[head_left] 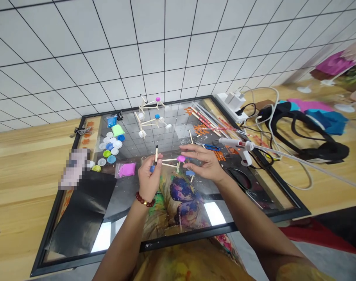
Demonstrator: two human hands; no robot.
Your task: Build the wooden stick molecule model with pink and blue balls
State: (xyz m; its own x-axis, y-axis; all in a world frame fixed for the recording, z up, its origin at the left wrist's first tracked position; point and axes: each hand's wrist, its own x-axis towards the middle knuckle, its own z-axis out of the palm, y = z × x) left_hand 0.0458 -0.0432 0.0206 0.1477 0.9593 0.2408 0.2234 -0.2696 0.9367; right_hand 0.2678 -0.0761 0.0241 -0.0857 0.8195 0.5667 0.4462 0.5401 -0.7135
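My left hand (150, 175) is closed around one end of a small model made of wooden sticks (169, 160). A black-tipped upright stick (156, 154) rises between its thumb and fingers, and a blue piece shows below. At the model's other end sits a pink cap (181, 159). My right hand (205, 162) is beside that cap, its fingers stretched and apart; whether the fingertips touch the cap I cannot tell. Just under the right hand is a blue disc (190, 173) with a stick. Two similar stick models (150, 123) with white wheels stand farther back.
Bottle caps (111, 146) and a pink clay packet (127, 169) lie left, near black sheet (84, 210). A glue gun (238, 147), loose sticks (205, 119), a power strip (232, 105) and cables are right. The glass board's black frame (195, 236) edges the work area.
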